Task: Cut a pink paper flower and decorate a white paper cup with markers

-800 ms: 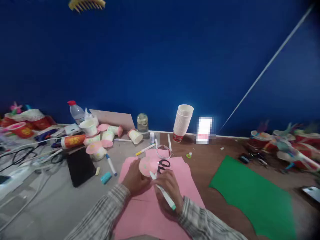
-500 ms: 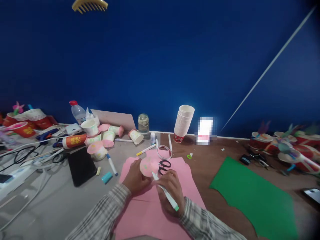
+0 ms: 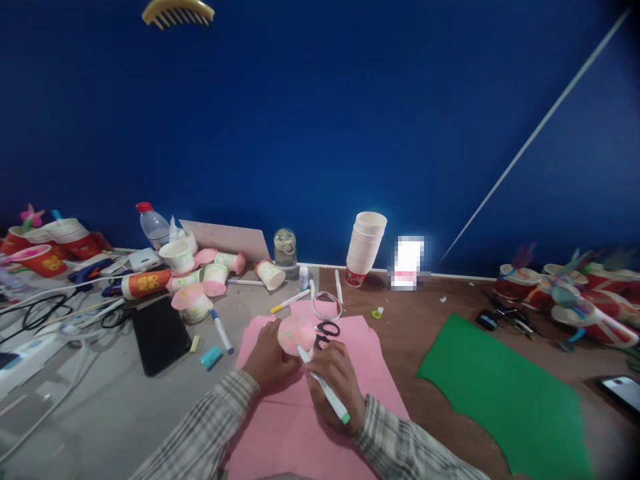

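Note:
My left hand (image 3: 269, 362) grips a small cup with a pink round top (image 3: 295, 333), held over a pink paper sheet (image 3: 300, 427). My right hand (image 3: 336, 383) is closed on a white marker with a green end (image 3: 325, 390); its tip touches the pink top. Black-handled scissors (image 3: 327, 329) lie on the pink sheet just beyond my hands, beside a clear tape ring (image 3: 327, 305).
A stack of white paper cups (image 3: 367, 247), a glass jar (image 3: 285, 248), a water bottle (image 3: 153, 225) and several decorated cups (image 3: 200, 277) stand at the back. A black tablet (image 3: 159, 333) and cables lie left. A green paper sheet (image 3: 505, 393) and a phone (image 3: 623, 391) lie right.
Both hands stay on the cup and marker with only slight shifts; the marker tip has moved a little on the pink top. The view has shifted slightly.

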Action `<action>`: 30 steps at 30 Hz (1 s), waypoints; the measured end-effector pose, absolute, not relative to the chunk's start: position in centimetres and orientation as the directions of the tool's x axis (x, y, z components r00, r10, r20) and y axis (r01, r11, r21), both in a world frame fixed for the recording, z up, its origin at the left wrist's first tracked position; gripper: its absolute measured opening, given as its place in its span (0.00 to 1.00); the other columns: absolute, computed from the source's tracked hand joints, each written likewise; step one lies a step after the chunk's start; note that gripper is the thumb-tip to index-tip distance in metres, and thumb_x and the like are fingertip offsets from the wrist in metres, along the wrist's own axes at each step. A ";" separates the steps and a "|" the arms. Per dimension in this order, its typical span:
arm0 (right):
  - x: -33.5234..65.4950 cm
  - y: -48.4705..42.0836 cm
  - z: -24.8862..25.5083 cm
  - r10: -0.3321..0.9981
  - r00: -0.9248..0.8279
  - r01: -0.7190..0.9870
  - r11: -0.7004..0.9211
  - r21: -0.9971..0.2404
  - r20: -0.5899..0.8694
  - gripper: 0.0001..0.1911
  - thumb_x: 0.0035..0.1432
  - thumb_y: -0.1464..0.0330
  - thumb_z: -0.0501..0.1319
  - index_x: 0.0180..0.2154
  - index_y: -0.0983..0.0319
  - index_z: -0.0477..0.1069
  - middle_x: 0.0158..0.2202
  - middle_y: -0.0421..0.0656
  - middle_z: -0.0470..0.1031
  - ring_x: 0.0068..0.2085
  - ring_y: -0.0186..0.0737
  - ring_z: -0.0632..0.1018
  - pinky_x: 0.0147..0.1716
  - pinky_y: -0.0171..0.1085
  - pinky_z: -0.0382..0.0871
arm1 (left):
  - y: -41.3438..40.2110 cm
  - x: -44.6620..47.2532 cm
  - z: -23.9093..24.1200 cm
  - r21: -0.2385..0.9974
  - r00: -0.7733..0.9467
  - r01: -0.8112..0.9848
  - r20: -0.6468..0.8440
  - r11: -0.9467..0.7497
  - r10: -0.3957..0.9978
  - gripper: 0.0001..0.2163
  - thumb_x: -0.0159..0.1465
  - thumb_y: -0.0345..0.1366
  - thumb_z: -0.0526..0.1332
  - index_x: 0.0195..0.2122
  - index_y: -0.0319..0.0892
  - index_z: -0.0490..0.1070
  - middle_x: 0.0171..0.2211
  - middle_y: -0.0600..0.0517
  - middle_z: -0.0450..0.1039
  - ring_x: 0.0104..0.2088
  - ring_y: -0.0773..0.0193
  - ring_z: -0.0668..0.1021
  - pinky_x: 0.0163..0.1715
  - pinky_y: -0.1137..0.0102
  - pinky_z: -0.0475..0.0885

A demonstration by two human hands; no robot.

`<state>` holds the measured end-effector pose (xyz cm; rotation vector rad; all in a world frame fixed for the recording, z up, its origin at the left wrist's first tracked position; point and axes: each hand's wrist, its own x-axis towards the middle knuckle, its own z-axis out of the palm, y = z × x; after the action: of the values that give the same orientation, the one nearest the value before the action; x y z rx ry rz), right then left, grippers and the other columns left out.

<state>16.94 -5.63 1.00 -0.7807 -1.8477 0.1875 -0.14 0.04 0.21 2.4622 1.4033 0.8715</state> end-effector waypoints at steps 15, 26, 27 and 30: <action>17.5 -5.8 1.2 0.550 -0.138 0.438 0.780 -0.447 0.824 0.09 0.46 0.75 0.60 0.33 0.59 0.70 0.26 0.39 0.74 0.27 0.41 0.74 0.36 0.47 0.67 | 0.0 -0.2 -0.2 0.348 0.392 0.764 0.418 -0.543 0.819 0.14 0.44 0.39 0.60 0.34 0.45 0.69 0.34 0.47 0.69 0.35 0.49 0.71 0.35 0.54 0.68; 17.4 -5.6 0.8 0.542 -0.122 0.451 0.777 -0.440 0.831 0.08 0.47 0.73 0.59 0.32 0.58 0.71 0.25 0.38 0.74 0.25 0.40 0.74 0.35 0.47 0.68 | 0.0 -0.3 -0.2 0.359 0.400 0.759 0.400 -0.543 0.825 0.13 0.46 0.41 0.60 0.34 0.46 0.69 0.34 0.46 0.69 0.35 0.49 0.70 0.36 0.54 0.66; 17.4 -5.5 0.7 0.539 -0.112 0.451 0.776 -0.441 0.835 0.07 0.47 0.72 0.59 0.32 0.58 0.71 0.24 0.38 0.73 0.25 0.40 0.74 0.35 0.47 0.67 | 0.0 -0.3 -0.3 0.355 0.404 0.760 0.398 -0.544 0.824 0.14 0.46 0.41 0.60 0.34 0.46 0.69 0.34 0.46 0.69 0.36 0.49 0.70 0.37 0.54 0.66; 17.4 -5.5 0.6 0.539 -0.103 0.450 0.775 -0.444 0.836 0.08 0.47 0.73 0.59 0.32 0.57 0.71 0.24 0.38 0.74 0.24 0.41 0.74 0.36 0.48 0.67 | 0.1 -0.3 -0.4 0.350 0.407 0.759 0.404 -0.549 0.819 0.15 0.46 0.41 0.60 0.35 0.46 0.68 0.36 0.46 0.69 0.37 0.49 0.70 0.37 0.55 0.66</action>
<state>17.42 -5.47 0.59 -0.7794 -1.7333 0.0893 -0.34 0.08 -0.38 2.5395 1.4305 0.8271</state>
